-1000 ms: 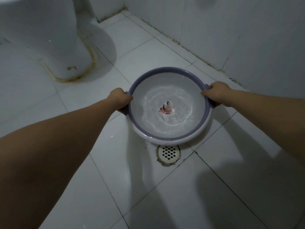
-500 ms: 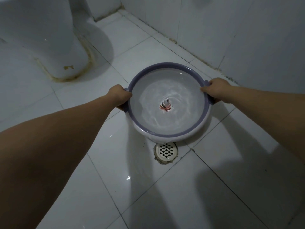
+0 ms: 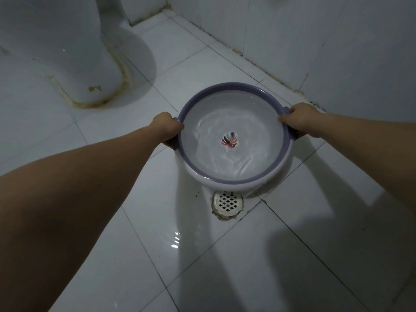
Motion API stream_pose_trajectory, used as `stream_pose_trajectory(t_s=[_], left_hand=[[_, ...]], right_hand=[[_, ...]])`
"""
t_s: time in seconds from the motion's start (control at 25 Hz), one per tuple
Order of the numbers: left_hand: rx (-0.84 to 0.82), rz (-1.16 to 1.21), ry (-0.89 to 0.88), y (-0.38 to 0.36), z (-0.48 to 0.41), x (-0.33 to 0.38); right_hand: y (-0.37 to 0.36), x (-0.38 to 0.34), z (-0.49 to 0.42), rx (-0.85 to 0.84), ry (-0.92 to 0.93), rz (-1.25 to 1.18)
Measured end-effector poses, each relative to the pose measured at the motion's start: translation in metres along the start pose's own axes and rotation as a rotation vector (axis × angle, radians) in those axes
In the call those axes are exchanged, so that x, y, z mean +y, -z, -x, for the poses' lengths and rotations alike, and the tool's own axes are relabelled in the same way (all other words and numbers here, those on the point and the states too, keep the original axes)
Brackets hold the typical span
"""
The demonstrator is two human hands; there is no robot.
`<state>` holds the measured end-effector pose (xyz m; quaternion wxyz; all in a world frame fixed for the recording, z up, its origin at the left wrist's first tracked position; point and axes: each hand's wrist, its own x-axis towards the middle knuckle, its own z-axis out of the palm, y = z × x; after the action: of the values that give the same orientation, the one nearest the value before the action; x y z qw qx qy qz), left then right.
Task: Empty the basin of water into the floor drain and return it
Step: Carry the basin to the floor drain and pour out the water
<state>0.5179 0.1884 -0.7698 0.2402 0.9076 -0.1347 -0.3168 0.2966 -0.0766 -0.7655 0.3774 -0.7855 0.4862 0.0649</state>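
A round white basin with a purple rim (image 3: 225, 182) holds rippling water and shows a small red and dark print at its bottom. My left hand (image 3: 165, 127) grips the handle on its left side. My right hand (image 3: 297, 119) grips the handle on its right side. The basin tilts toward me, its near edge low over the white tiled floor. Just in front of that edge lies the round white floor drain (image 3: 228, 202). A wet sheen spreads on the tile near the drain.
A white toilet base (image 3: 74, 64) with stained sealant stands at the upper left. A tiled wall (image 3: 337, 41) runs behind the basin along the right. White floor tiles (image 3: 292, 266) extend toward me.
The basin has come lower and tipped toward me, close to the drain. Water now glistens on the tile beside the drain. Both hands keep their grip.
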Motion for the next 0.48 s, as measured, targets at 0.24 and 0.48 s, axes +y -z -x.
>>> stream_pose_trajectory(t_s=[0.24, 0.48], left_hand=[[0.0, 0.012, -0.008, 0.0017, 0.0017, -0.0003], [0.009, -0.005, -0.006, 0.005, 0.0043, 0.0007]], right_hand=[[-0.0002, -0.0026, 0.0019, 0.004, -0.006, -0.011], [0.002, -0.0052, 0.0043, 0.008, 0.007, 0.019]])
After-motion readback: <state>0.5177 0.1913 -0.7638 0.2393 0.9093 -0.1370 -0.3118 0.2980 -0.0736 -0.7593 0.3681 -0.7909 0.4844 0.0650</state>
